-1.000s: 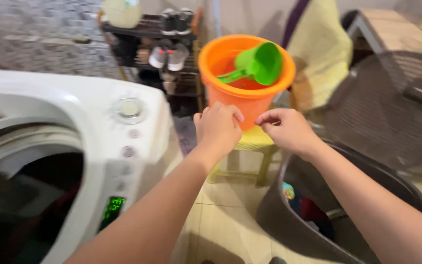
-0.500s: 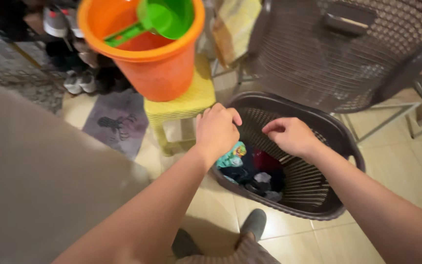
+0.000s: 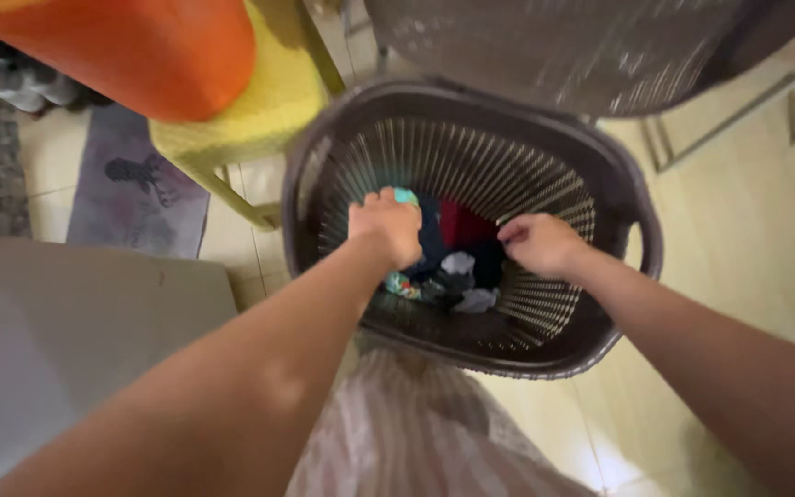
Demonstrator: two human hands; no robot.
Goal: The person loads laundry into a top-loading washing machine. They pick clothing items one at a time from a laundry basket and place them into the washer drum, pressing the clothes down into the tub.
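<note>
Now, head view, looking straight down. My left hand [image 3: 385, 227] is inside the basket [image 3: 632, 210], over its left wall, knuckles up, fingers curled under. A teal cloth [image 3: 406, 196] shows just past the knuckles and again below the wrist; the hand touches it, but I cannot tell whether the fingers are clamped on it, since they are hidden beneath the hand. My right hand [image 3: 538, 243] is also inside the basket, toward its right wall, fingers bent and drawn together with the tips pointing left at the clothes; whether they pinch anything I cannot tell.

Clothes [image 3: 460, 253] lie on the basket bottom, between the two hands: a red piece toward the far side, dark blue around it, small pale bits toward the near rim. The pile sits left of the bottom's centre.

The basket is dark, slatted and oval, standing on the tiled floor [image 3: 710, 230]. Just beside its far left rim stands a yellow stool [image 3: 264, 101] with an orange bucket [image 3: 131, 51] on it. A grey mat [image 3: 131, 189] lies on the floor left of the stool. A second dark perforated basket [image 3: 554, 46] is past the far rim. A grey surface [image 3: 75, 322] fills the lower left, blurred.
</note>
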